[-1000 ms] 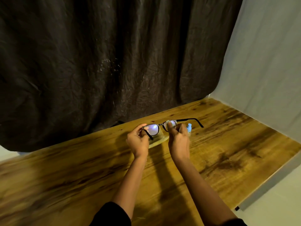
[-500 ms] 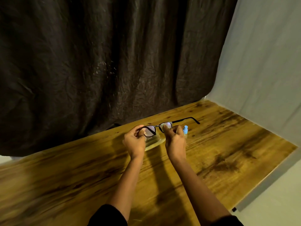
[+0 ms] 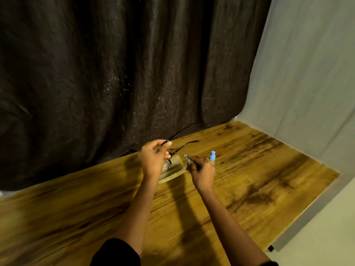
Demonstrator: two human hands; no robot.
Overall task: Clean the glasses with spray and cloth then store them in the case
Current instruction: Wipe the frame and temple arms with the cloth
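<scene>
Just above the case on the table, our left hand pinches the glasses by the frame, their arms pointing toward the dark curtain behind the case. Right of the case, our right hand grips the cloth, partly hiding the blue spray bottle.

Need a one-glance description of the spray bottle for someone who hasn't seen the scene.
On the wooden table, find the person's right hand, which pinches a cloth. The spray bottle stands upright just beyond that hand, partly hidden by it. It is the only bright blue thing there.
</scene>
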